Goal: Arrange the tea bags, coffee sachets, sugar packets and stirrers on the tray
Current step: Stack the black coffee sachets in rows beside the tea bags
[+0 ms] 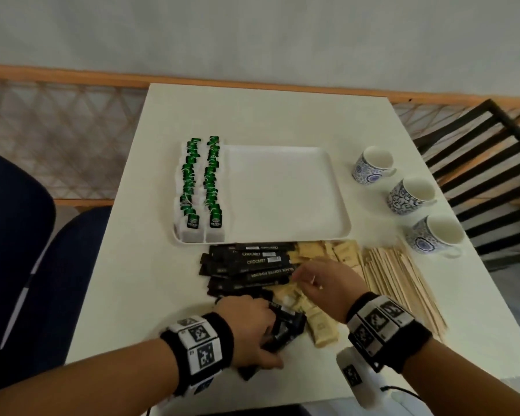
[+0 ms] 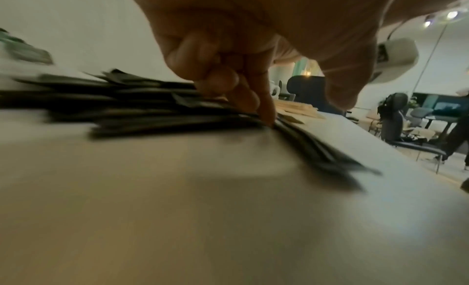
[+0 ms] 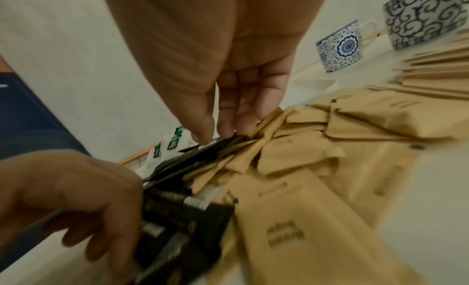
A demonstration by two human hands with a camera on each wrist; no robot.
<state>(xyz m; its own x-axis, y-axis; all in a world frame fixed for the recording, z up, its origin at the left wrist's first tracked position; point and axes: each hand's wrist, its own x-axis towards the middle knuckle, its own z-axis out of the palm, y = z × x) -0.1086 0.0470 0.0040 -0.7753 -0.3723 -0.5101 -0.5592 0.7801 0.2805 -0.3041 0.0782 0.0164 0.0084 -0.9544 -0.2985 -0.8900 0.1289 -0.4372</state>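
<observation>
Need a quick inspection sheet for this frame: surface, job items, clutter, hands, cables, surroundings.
Surface: white table.
Job items: tea bags in two rows at the left of the tray; coffee sachets, sugar packets, stirrers off tray.
Clutter: three mugs.
Hands: left hand grips sachets; right hand fingertips at sachet ends.
Cables: black cable, near edge.
Surroundings: blue chairs, black rack.

The black coffee sachets (image 1: pixel 249 262) at 6 o'clock of the tray (image 1: pixel 339 205) read "CHOCMET"; one, upside down, reads "BLACK COFFEE POWDER". Other print is too blurred.
</observation>
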